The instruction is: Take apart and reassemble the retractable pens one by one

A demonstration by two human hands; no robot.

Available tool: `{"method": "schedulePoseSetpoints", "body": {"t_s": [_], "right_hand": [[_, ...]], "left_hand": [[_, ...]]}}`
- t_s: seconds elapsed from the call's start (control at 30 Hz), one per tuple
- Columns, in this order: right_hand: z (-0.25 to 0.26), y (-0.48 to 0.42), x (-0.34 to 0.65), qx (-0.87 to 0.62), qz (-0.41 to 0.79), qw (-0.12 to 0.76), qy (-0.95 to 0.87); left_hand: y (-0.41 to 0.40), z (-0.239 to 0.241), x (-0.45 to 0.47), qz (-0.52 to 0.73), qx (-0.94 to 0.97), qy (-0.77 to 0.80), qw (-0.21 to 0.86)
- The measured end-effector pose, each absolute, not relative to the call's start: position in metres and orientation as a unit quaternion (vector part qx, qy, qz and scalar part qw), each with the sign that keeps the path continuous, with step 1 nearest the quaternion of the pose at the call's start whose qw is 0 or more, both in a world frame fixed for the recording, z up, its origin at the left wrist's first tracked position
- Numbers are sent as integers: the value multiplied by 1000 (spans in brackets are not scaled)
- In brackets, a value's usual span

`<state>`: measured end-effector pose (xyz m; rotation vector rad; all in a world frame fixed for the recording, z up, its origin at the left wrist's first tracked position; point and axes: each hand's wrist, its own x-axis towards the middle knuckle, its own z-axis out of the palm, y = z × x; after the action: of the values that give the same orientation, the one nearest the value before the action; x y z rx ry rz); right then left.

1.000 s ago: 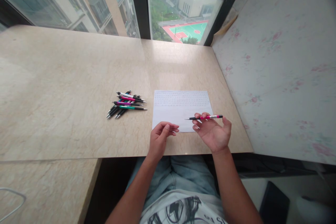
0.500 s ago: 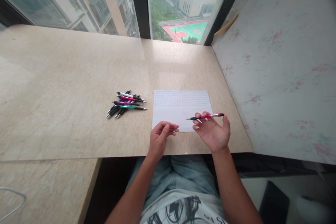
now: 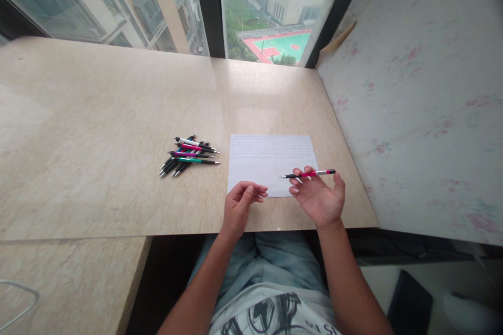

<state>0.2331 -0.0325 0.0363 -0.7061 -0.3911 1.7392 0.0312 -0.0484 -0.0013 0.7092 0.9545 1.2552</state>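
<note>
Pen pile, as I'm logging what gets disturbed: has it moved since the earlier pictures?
No: judged against the window frame, the pen pile shows no visible shift either way.

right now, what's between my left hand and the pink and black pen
In the head view, a stretch of the white paper shows between your left hand and the pink and black pen.

Illegibly small marks [image 3: 270,146], probably writing, on the paper [image 3: 251,170], and lower pens [image 3: 167,169] partly hidden
</note>
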Motion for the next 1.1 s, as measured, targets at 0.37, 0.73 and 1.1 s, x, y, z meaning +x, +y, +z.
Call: {"method": "schedulePoseSetpoints", "body": {"t_s": [0.37,0.73,1.1], "right_hand": [[34,-31,232,-315,737,576,-161],[31,-31,233,-314,729,582,-174],[16,-10,265,-442,558,642,-285]], "left_hand": [[-48,0,32,553,306,420,651],[-48,-2,32,554,319,423,642],[-60,4,43,498,578,487,424]]}}
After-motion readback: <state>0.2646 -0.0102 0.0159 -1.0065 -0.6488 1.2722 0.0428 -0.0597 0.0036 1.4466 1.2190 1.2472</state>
